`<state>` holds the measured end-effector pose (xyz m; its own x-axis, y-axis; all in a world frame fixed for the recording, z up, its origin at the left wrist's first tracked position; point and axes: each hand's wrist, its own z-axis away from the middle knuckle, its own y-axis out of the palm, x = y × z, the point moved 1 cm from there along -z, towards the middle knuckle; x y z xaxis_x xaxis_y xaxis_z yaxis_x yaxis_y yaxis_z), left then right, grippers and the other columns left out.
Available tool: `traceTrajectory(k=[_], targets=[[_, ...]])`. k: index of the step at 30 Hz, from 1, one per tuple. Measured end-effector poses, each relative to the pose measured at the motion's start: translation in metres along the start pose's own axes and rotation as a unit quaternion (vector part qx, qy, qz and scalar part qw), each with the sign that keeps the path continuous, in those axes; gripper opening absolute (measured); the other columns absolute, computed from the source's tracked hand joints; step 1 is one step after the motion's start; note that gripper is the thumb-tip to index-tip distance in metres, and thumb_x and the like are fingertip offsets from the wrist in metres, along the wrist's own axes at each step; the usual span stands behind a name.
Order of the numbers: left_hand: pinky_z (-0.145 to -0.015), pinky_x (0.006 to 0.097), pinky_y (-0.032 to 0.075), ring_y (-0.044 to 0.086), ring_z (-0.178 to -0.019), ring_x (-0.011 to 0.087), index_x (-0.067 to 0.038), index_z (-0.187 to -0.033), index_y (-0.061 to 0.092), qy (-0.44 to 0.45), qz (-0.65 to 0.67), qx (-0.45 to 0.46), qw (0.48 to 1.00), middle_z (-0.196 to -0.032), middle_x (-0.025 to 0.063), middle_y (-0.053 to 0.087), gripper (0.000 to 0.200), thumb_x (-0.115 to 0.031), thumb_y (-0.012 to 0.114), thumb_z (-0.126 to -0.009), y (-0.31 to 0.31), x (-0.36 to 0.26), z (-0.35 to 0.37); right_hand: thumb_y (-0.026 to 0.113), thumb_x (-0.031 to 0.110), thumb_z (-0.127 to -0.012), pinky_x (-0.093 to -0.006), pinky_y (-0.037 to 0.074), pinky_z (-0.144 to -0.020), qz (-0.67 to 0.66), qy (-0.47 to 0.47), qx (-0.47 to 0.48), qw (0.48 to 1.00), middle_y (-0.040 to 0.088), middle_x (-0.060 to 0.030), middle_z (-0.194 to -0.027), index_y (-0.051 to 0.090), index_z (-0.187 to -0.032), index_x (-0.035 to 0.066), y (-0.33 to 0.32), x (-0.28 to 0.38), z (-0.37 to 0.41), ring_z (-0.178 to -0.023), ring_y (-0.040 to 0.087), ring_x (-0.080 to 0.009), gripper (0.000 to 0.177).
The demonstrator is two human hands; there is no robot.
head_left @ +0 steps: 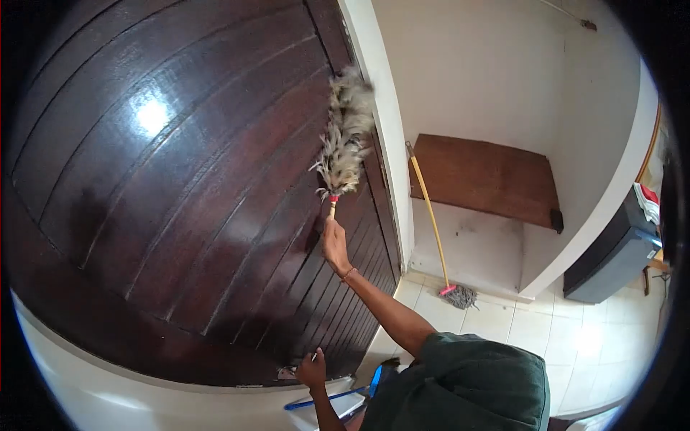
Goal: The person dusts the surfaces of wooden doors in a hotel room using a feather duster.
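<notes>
My right hand (335,246) is wrapped round the wooden handle of a feather duster (346,136). The duster points up, its grey-brown feathers, partly blurred, against the right edge of a dark wooden door (180,215) beside the white frame. A red collar joins handle and feathers. Lower down, my left hand (312,369) is closed at the door's edge, around what looks like the door handle (314,356), of which only a small shiny bit shows. A metal plate (287,373) sits on the door next to it.
A mop (431,223) with a yellow pole leans against a white alcove holding a brown wooden board (481,176). Behind my left arm are a blue-handled tool (323,399) and dark bristles. A black cabinet-like box (611,258) stands right, on pale floor tiles (532,323).
</notes>
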<state>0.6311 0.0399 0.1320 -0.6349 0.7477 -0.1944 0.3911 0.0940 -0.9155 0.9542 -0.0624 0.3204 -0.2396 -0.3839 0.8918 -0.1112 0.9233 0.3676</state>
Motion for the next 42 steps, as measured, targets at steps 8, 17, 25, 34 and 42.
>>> traceTrajectory(k=[8,17,25,34,42], targets=[[-0.066,0.0505,0.052,0.068,-0.069,0.0385,-0.008,-0.086,0.077,-0.061,0.000,0.037,0.997,-0.073,0.0200,0.070,0.046,-0.052,0.064,-0.081,-0.001,-0.005,-0.001,0.038,0.032,-0.105,-0.0413,0.039,-0.053,0.212,-0.154,0.051,0.964,0.042,-0.0108,-0.061,0.048,-0.090,-0.002,-0.033,0.028,-0.036,-0.054,0.047,-0.0176,0.039],[-0.065,0.0485,0.051,0.067,-0.066,0.0372,-0.008,-0.079,0.075,-0.034,0.007,0.008,0.999,-0.069,0.0185,0.068,0.043,-0.050,0.069,-0.077,0.011,0.003,-0.001,0.040,0.040,-0.103,-0.0463,0.044,-0.066,0.270,-0.158,0.112,0.943,0.054,-0.0215,-0.068,0.053,-0.089,-0.005,-0.061,0.051,-0.088,-0.069,0.061,-0.0291,0.049],[-0.060,0.0469,0.050,0.064,-0.058,0.0341,-0.006,-0.074,0.074,-0.062,-0.001,0.033,0.998,-0.063,0.0171,0.066,0.043,-0.049,0.071,-0.075,0.018,0.003,-0.009,0.038,0.036,-0.103,-0.0523,0.044,-0.068,0.355,-0.219,0.163,0.894,0.059,-0.0306,-0.080,0.058,-0.095,-0.004,-0.063,0.095,-0.119,-0.082,0.057,-0.0507,0.045],[-0.074,0.0441,0.053,0.066,-0.073,0.0269,-0.013,-0.095,0.077,-0.067,0.067,0.009,0.995,-0.083,0.0079,0.072,0.044,-0.054,0.067,-0.084,0.017,0.005,0.002,0.041,0.039,-0.104,-0.0465,0.044,-0.060,0.266,-0.255,0.127,0.921,0.036,-0.0117,-0.081,0.056,-0.092,-0.004,-0.040,0.115,-0.150,-0.061,0.054,-0.0323,0.048],[-0.065,0.0452,0.054,0.065,-0.065,0.0283,-0.019,-0.090,0.080,-0.035,0.014,-0.029,0.999,-0.069,0.0105,0.070,0.042,-0.058,0.067,-0.081,0.027,0.016,0.005,0.034,0.039,-0.105,-0.0469,0.040,-0.063,0.240,-0.216,0.042,0.946,0.048,-0.0249,-0.067,0.053,-0.091,-0.007,-0.006,0.154,-0.202,-0.060,0.047,-0.0284,0.052]])
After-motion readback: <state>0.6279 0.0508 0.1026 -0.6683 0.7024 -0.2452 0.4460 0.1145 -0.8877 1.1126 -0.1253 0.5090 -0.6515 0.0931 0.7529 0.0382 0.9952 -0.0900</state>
